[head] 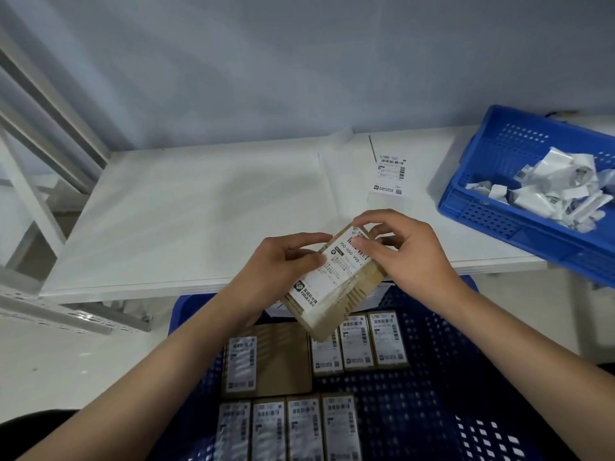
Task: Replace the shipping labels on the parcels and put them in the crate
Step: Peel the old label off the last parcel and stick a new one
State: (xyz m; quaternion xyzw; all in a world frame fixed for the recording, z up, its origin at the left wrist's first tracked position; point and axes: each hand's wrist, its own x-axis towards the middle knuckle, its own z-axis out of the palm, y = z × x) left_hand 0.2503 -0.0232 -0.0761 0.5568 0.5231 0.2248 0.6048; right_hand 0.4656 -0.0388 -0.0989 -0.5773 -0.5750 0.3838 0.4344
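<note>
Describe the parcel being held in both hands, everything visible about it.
The parcel is a flat, rectangular brown cardboard box, held tilted above the near edge of the white table and over the dark blue crate of labelled parcels. A white shipping label with barcodes and black print covers most of its top face; wrinkled clear tape shows near its lower end. The left hand grips its left edge, while the right hand holds the far end, fingers on the label's top.

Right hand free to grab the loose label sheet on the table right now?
Probably not yet: the right hand and left hand both grip the parcel. The label sheet lies unobstructed just beyond on the table.
</note>
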